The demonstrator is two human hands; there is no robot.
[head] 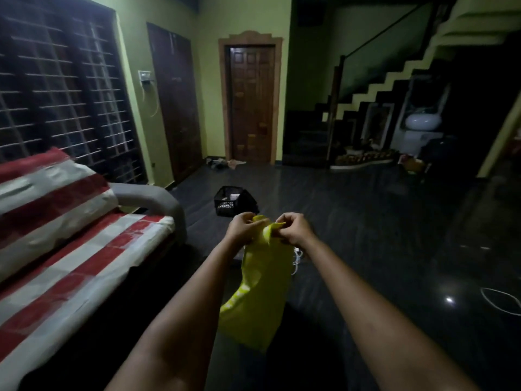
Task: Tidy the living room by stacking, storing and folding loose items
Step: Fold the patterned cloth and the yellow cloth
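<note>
Both forearms reach to frame centre, where left hand (242, 227) and right hand (293, 230), fingers curled, pinch the top edge of a yellow bag (259, 292) hanging long-axis vertical below them, hands level, close together.

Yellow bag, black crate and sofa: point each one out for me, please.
yellow bag (260, 294): head view, on its hanging front panel.
black crate (229, 204): head view, on its near mesh wall.
sofa (84, 266): head view, on the striped seat cover.
</note>
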